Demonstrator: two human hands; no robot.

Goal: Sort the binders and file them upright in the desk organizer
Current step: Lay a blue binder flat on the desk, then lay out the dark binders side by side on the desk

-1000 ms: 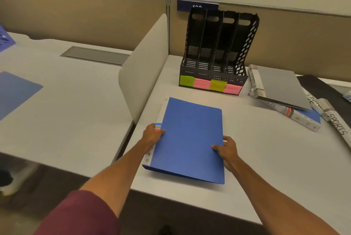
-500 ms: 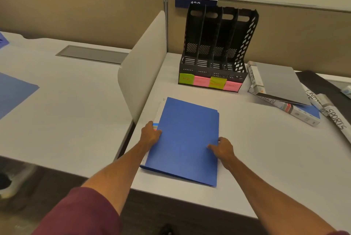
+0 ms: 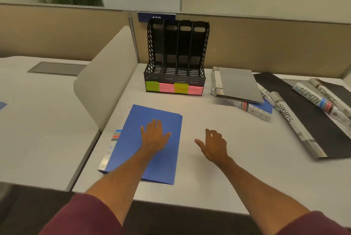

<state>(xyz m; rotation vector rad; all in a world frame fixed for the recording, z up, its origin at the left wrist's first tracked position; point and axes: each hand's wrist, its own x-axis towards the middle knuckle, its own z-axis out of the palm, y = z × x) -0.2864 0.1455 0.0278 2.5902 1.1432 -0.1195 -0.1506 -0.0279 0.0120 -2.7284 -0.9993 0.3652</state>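
Note:
A blue binder (image 3: 152,160) lies flat near the desk's front left. My left hand (image 3: 154,135) rests flat on its cover, fingers straight. My right hand (image 3: 213,144) hovers over the bare desk just right of the binder, fingers relaxed and holding nothing. The black desk organizer (image 3: 175,59) stands at the back with its slots empty and green, pink and yellow notes along its front. A grey binder (image 3: 237,84) lies on another blue binder (image 3: 254,110) to the organizer's right. Black binders marked SPORTS (image 3: 296,126) and ADMIN (image 3: 315,99) lie open at the far right.
A curved white divider panel (image 3: 103,84) stands left of the blue binder, between this desk and the neighbouring desk (image 3: 38,120). A beige partition wall (image 3: 266,48) runs behind the organizer. The desk's front edge (image 3: 180,205) is close to me.
Both hands let go of the blue binder's edges. The left hand moved onto its cover and lies flat; the right hand lifted off to the right. The view shifted rightward, showing more binders.

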